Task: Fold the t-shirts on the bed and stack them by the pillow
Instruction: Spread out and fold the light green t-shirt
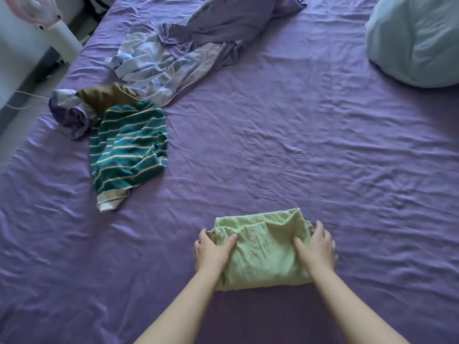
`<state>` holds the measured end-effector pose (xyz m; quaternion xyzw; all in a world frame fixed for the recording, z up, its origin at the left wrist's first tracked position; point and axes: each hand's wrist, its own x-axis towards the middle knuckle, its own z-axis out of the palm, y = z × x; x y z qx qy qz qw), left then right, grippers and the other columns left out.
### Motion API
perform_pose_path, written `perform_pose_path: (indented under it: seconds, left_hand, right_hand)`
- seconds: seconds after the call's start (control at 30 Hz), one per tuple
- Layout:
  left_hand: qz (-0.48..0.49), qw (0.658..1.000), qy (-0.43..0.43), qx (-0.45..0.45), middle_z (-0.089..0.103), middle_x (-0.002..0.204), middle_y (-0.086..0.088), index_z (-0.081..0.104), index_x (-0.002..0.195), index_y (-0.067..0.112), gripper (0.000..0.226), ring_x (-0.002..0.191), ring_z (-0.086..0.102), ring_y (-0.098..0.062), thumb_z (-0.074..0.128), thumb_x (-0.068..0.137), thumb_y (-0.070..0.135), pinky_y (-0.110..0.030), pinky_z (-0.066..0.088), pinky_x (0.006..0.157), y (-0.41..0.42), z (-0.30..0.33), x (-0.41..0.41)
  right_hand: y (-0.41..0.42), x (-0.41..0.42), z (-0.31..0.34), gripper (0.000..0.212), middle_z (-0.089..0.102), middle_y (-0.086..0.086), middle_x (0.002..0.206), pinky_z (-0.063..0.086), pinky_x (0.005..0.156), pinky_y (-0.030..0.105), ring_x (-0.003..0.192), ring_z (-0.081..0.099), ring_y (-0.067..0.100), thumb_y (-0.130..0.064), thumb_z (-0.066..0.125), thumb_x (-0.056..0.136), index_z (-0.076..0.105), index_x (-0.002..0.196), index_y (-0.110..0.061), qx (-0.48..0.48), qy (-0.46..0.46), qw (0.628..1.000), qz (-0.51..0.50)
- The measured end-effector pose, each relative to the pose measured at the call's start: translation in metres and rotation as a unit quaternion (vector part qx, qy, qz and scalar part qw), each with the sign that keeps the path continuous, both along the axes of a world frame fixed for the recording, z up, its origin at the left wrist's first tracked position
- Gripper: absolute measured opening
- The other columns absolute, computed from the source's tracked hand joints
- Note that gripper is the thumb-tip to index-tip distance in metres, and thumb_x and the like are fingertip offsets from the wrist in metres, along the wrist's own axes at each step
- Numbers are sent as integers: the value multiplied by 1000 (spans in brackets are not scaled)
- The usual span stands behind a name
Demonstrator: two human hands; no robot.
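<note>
Both hands are gripping a folded pale green cotton t-shirt (263,249) lying on the wrinkled purple bed sheet (298,145): the left hand (212,252) is clasping its left edge, the right hand (316,247) its right edge, thumbs on top. A crumpled teal striped t-shirt (129,150) is lying well apart to the left, and a pale blue pillow (417,38) is sitting at the far right.

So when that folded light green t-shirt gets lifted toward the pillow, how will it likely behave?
The light green t-shirt looks thin and creased, so it will probably sag between the left hand and right hand. Its loose upper folds may slip open. It is likely light.
</note>
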<state>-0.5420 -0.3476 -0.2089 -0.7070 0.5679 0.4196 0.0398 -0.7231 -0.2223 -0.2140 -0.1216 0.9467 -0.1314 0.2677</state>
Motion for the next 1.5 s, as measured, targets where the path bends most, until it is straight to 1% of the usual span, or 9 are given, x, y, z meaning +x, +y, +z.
perform_pose_path:
  seconds: [0.2, 0.3, 0.4, 0.57, 0.77, 0.93, 1.07, 1.3, 1.5]
  left_hand:
    - [135, 984, 48, 107, 59, 119, -12, 46, 116, 7, 75, 111, 57, -30, 81, 62, 47, -40, 47, 95, 0, -7, -7]
    - [94, 988, 32, 118, 68, 107, -4, 63, 103, 17, 72, 102, 62, -28, 70, 52, 67, -38, 48, 93, -2, -1, -9]
    - [46, 995, 51, 78, 69, 108, -7, 68, 103, 16, 49, 105, 60, -29, 61, 77, 58, -33, 45, 89, 1, 10, -20]
    - [-3, 996, 88, 18, 69, 106, -12, 67, 99, 11, 39, 104, 60, -29, 53, 90, 47, -32, 43, 85, 22, 34, -63]
    - [-54, 994, 88, -36, 67, 99, -11, 64, 94, 11, 57, 98, 61, -30, 38, 90, 62, -34, 45, 80, 80, 55, -130]
    - [-80, 988, 112, -75, 67, 96, -11, 61, 94, 10, 65, 96, 60, -30, 33, 86, 68, -33, 41, 74, 152, 75, -192]
    - [-89, 983, 150, -62, 67, 97, -9, 62, 93, 13, 62, 97, 60, -30, 35, 86, 68, -36, 44, 80, 217, 83, -247]
    - [-136, 971, 194, 5, 60, 88, 0, 63, 92, 19, 49, 89, 54, -24, 35, 92, 58, -31, 38, 76, 348, 91, -339]
    - [-195, 957, 200, 80, 65, 84, 4, 64, 81, 17, 43, 82, 58, -16, 50, 87, 57, -31, 41, 72, 454, 81, -395]
  right_hand:
    - [2, 11, -2, 56, 52, 21, 124, 41, 90, 44, 114, 51, 38, -37, 66, 81, 45, 122, -5, -24, -96, 988, -115]
    - [5, 3, 2, 35, 64, 18, 105, 43, 85, 41, 104, 57, 36, -42, 63, 82, 54, 95, -10, -65, -125, 982, -129]
    - [12, -6, 11, 30, 64, 16, 93, 41, 74, 39, 95, 58, 35, -39, 58, 87, 46, 79, -13, -115, -118, 980, -114]
    - [49, -35, 25, 23, 65, 20, 92, 42, 74, 40, 92, 59, 38, -32, 53, 92, 45, 87, -12, -169, -77, 974, -133]
    - [116, -96, 35, 32, 63, 26, 104, 33, 67, 38, 99, 58, 41, -37, 48, 94, 49, 99, -6, -161, -40, 978, -130]
    - [193, -156, 54, 32, 64, 26, 100, 36, 66, 39, 95, 59, 42, -36, 50, 93, 49, 95, -5, -165, 12, 979, -116]
    - [267, -206, 78, 31, 65, 23, 93, 34, 64, 37, 91, 59, 40, -38, 54, 91, 49, 91, -7, -172, 43, 975, -138]
    - [413, -282, 102, 32, 65, 16, 95, 36, 63, 36, 91, 59, 36, -43, 50, 92, 49, 89, -11, -121, 100, 971, -182]
    - [521, -325, 106, 36, 56, 7, 116, 44, 63, 36, 91, 58, 34, -40, 37, 97, 51, 112, -11, 8, 190, 970, -150]
